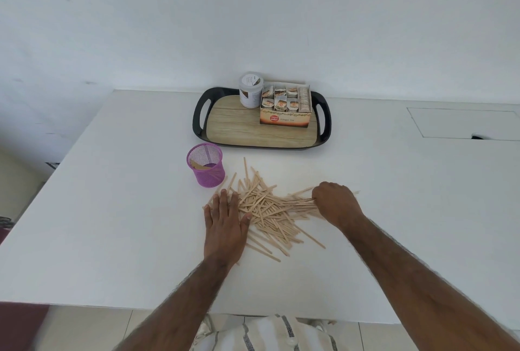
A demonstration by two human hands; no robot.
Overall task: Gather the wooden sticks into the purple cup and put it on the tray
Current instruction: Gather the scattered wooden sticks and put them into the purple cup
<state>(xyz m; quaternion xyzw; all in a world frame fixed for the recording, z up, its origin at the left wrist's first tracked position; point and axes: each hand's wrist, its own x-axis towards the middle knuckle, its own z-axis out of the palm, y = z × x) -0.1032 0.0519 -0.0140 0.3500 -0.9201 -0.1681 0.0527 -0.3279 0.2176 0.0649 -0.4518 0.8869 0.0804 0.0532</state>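
White desk (112, 210) against white wall. Wooden sticks (267, 210) piled just right of purple cup (206, 165); tray (261, 118) behind cup. Left hand (223, 224) spread flat on pile edge; right hand (336, 204) clenched around bundle. Advice: align ends, lift compact bundle, lower vertically into cup.

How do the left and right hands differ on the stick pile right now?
The left hand lies flat and open, palm down, at the left edge of the wooden sticks; the right hand is curled, fingers closed on a bundle at the pile's right side. Both rest on the pile, neither at the purple cup.
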